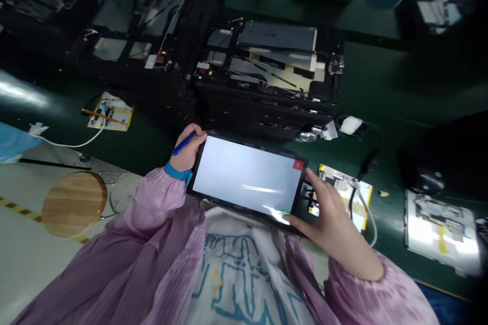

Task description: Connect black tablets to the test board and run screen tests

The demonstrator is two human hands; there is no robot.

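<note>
A tablet-like screen (247,175) with a black frame is held up in front of my chest, its display lit white with a red square in the upper right corner. My left hand (187,150) grips its left edge, and a blue pen (183,143) is tucked in the same fingers. On the right edge my right hand (328,213) is closed, the thumb lying over the lower right corner of the display near a small green mark. The fingers behind the screen are hidden.
Black trays (267,94) of flat electronic parts stand beyond the screen on the green bench (381,81). Circuit boards with cables lie left (114,111) and right (360,195). A silver panel (442,228) rests far right. A round wooden stool (74,204) stands on the floor at left.
</note>
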